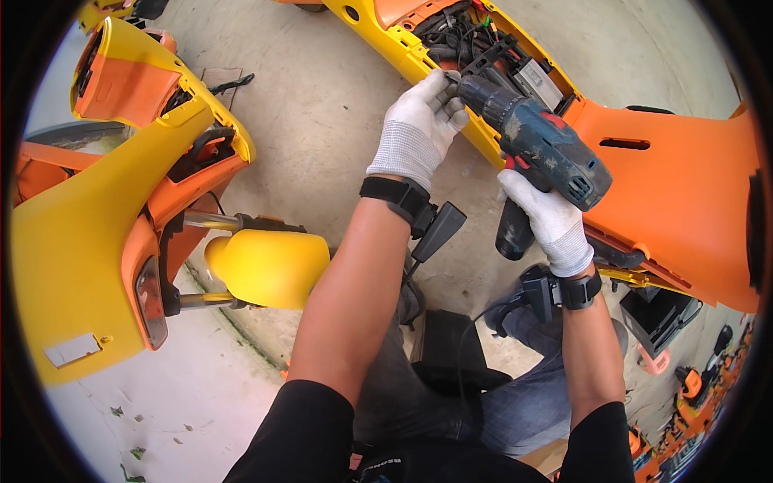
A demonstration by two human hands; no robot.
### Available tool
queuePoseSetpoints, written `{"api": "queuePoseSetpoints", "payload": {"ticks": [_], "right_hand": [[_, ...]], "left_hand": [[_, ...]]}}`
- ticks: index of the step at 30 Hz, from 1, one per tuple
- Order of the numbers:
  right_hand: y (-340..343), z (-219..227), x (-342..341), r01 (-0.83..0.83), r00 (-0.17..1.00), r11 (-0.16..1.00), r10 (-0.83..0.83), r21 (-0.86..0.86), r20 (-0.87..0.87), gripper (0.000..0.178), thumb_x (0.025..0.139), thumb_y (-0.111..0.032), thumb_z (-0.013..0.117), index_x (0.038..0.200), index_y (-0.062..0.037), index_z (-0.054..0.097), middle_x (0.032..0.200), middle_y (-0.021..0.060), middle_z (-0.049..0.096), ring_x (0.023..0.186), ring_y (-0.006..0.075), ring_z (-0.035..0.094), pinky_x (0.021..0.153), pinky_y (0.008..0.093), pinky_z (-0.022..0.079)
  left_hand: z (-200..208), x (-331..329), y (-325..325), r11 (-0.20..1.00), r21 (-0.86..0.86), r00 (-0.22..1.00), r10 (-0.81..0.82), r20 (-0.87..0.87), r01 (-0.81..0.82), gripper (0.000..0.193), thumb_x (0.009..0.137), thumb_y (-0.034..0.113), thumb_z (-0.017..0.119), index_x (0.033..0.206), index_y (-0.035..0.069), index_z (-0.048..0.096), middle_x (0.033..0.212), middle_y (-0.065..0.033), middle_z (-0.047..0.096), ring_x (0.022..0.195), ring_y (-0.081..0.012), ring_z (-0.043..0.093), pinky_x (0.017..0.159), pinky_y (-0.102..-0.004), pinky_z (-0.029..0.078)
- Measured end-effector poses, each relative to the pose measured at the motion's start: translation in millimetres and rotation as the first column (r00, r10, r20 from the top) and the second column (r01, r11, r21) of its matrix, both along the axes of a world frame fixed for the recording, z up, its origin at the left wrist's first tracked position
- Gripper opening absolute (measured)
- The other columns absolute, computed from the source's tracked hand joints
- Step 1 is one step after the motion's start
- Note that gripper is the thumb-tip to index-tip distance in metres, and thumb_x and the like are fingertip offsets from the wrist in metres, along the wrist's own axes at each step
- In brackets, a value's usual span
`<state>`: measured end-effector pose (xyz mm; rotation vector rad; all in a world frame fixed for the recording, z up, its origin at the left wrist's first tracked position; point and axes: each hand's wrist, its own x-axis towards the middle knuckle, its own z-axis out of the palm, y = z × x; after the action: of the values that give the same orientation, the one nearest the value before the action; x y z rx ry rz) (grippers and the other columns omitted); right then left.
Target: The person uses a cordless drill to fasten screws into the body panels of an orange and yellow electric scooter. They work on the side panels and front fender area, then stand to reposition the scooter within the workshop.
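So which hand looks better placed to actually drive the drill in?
Probably the right hand: it grips the handle of the cordless drill. The left hand only steadies the chuck against the yellow-and-orange scooter panel.

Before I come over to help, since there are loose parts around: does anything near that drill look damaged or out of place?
The yellow and orange panel lies on the concrete floor with its compartment open, black wiring exposed in a tangle. The right hand holds the drill; the left hand steadies its tip. No breakage shows.
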<state>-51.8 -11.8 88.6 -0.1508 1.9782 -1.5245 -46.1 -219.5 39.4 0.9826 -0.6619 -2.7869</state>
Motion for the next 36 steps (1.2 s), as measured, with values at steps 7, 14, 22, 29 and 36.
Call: {"api": "queuePoseSetpoints", "payload": {"ticks": [7, 14, 22, 29, 36], "right_hand": [[-1.8, 0.1, -2.1, 0.024, 0.999, 0.999, -0.022, -0.047, 0.027, 0.021, 0.091, -0.013, 0.071, 0.107, -0.0001, 0.065, 0.082, 0.0049, 0.067, 0.073, 0.0135, 0.064, 0.071, 0.029, 0.053], [2.3, 0.5, -4.8, 0.018, 1.0, 0.997, -0.017, -0.081, 0.008, 0.02, 0.092, -0.013, 0.069, 0.107, -0.0004, 0.064, 0.081, 0.005, 0.067, 0.074, 0.0138, 0.064, 0.072, 0.0294, 0.053], [5.6, 3.3, -11.6, 0.026, 0.998, 0.999, -0.024, -0.034, 0.062, 0.025, 0.091, -0.014, 0.069, 0.112, -0.0005, 0.064, 0.081, 0.0045, 0.066, 0.074, 0.0136, 0.063, 0.073, 0.0288, 0.053], [-0.4, 4.9, -20.7, 0.068, 0.995, 0.997, -0.066, -0.023, 0.072, 0.03, 0.091, -0.013, 0.069, 0.117, 0.0001, 0.064, 0.084, 0.0047, 0.066, 0.076, 0.013, 0.063, 0.073, 0.0279, 0.052], [-15.6, 3.9, -30.5, 0.065, 0.994, 0.997, -0.061, -0.042, 0.087, 0.03, 0.091, -0.012, 0.069, 0.118, 0.0008, 0.064, 0.085, 0.0047, 0.066, 0.076, 0.0133, 0.063, 0.074, 0.0279, 0.052]], "left_hand": [[6.1, -4.1, -0.5, 0.999, 0.023, 0.998, 0.037, 0.046, -0.038, 0.046, 0.104, 0.038, 0.051, 0.123, -0.004, 0.05, 0.113, -0.01, 0.055, 0.089, -0.0174, 0.052, 0.075, -0.0318, 0.051], [-6.1, -4.7, -1.5, 0.992, -0.112, 0.977, 0.07, 0.201, -0.048, 0.053, 0.102, 0.036, 0.054, 0.131, -0.007, 0.051, 0.112, -0.0135, 0.06, 0.093, -0.0191, 0.057, 0.079, -0.0355, 0.052], [-43.3, -24.5, 15.3, 0.275, -0.678, 0.68, 0.104, 0.726, 0.682, 0.093, 0.084, 0.04, 0.074, 0.152, -0.002, 0.026, 0.156, -0.0244, 0.031, 0.138, -0.0374, 0.042, 0.114, -0.0405, 0.037], [-57.1, -36.4, 36.5, 0.183, -0.727, 0.688, 0.237, 0.686, 0.662, 0.083, 0.092, 0.031, 0.067, 0.152, -0.005, 0.022, 0.157, -0.0215, 0.031, 0.138, -0.0359, 0.042, 0.114, -0.0393, 0.036], [-83.6, -35.8, 10.1, 0.224, -0.865, 0.797, 0.338, 0.501, 0.449, 0.047, 0.091, 0.027, 0.071, 0.119, -0.007, 0.056, 0.115, -0.0209, 0.065, 0.1, -0.0316, 0.065, 0.088, -0.0382, 0.051]]}}
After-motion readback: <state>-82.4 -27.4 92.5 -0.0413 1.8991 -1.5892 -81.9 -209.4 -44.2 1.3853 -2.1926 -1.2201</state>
